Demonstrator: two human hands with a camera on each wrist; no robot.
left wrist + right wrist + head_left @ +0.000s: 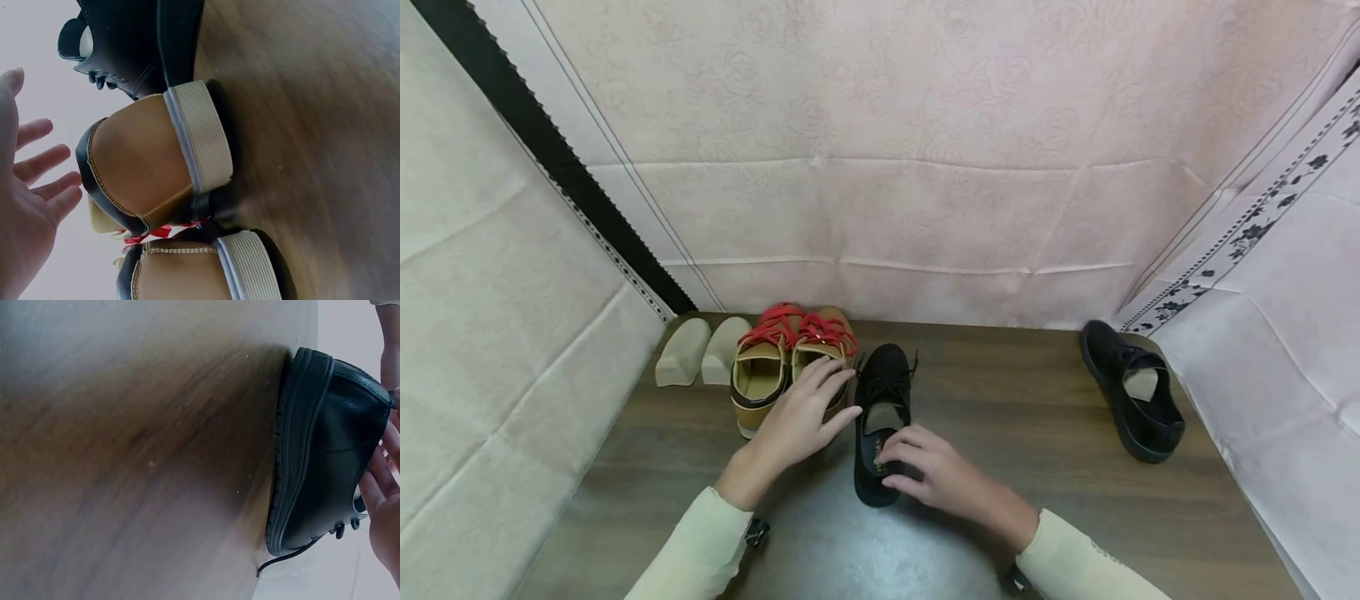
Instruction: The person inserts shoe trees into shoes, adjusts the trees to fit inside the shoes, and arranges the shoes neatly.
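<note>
At the far left a pale cloth (497, 333) slopes down to the wooden floor (1000, 400). Beside its lower corner stand two white forms (683, 354), side by side and rounded at the far end. Next come two tan shoes (757, 379) with red laces (775, 325), also side by side, their toes towards the back cloth (925, 183).

The left hand (808, 410), in a pale sleeve (698, 546), hangs over the right-hand tan shoe and hides part of its opening. Its fingers are spread and the thumb stands away from them, with nothing between. The thumb tip points at the side of the black shoe (886, 367); whether it touches, I cannot tell.

That black shoe lies on the floor between the two hands, sole down, just right of the tan shoes, toe towards the back cloth. A grey patch shows inside its opening. The right hand (934, 468) comes in from the right over the rear of the opening, fingers loosely bent, thumb apart from them near the heel. The shoe sits below the fingertips; contact with the rim is unclear.

Well apart at the right, a second black shoe (1102, 358) stands near the flowered cloth (1300, 333), with a pale piece (1141, 384) inside.
</note>
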